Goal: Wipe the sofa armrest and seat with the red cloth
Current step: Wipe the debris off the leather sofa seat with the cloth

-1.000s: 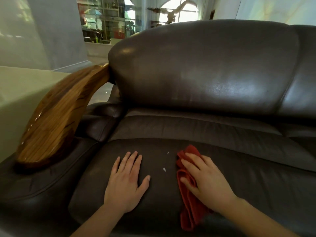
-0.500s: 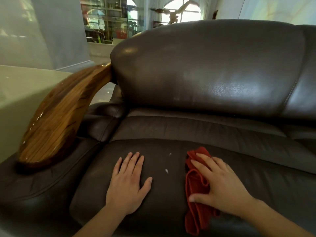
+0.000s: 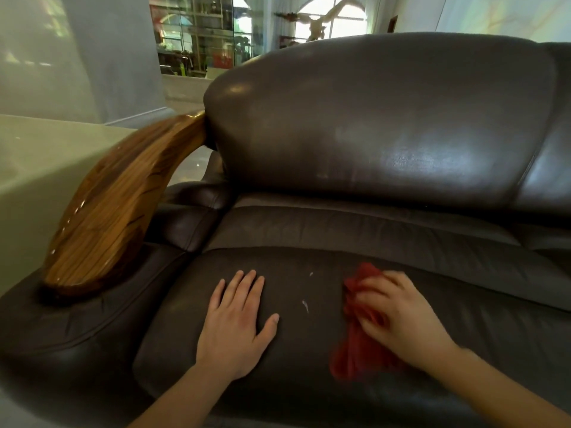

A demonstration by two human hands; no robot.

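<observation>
The dark brown leather sofa seat (image 3: 432, 304) fills the lower frame. On it lies the red cloth (image 3: 358, 353), bunched and slightly blurred, pressed down by my right hand (image 3: 398, 313), whose fingers curl over its upper part. My left hand (image 3: 238, 319) rests flat on the seat to the left, fingers apart, holding nothing. Between the hands are two small white specks (image 3: 305, 305) on the leather. The polished wooden armrest (image 3: 114, 208) curves up at the left above its leather pad (image 3: 61, 322).
The tall leather backrest (image 3: 386, 118) rises behind the seat. A pale floor and wall lie left of the armrest. Glass shelving (image 3: 197, 35) and an arched window (image 3: 333, 20) stand far behind.
My right hand has slid the red cloth to the right across the seat and bunched it. My left hand has stayed flat in place.
</observation>
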